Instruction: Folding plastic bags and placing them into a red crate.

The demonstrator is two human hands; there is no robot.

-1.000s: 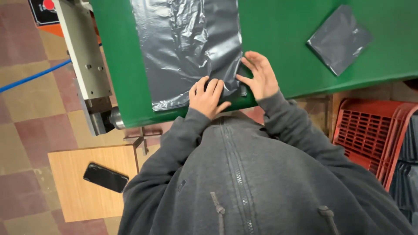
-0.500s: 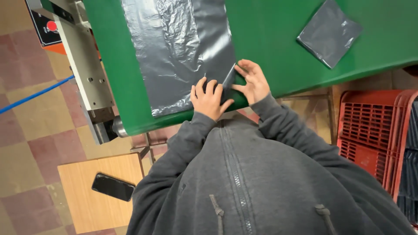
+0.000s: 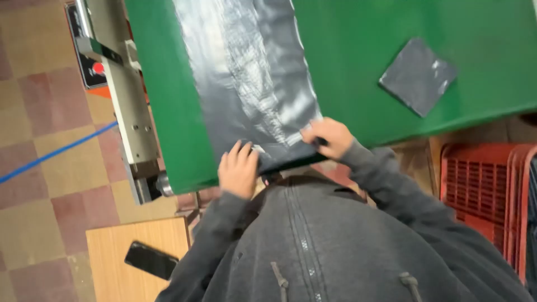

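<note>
A long grey plastic sheet lies along the green table, its near end at the table's front edge. My left hand rests flat on the sheet's near left corner, fingers spread. My right hand pinches the sheet's near right corner between thumb and fingers. A folded grey plastic square lies apart on the green surface to the right.
A pale metal machine frame with a red button panel runs along the table's left side. A wooden stool with a black phone stands below left. Red plastic crates stand at right. A blue line crosses the tiled floor.
My hands have spread apart along the sheet's near edge: the left slid left and flattened, the right stays pinching the right corner. The view shifted right.
</note>
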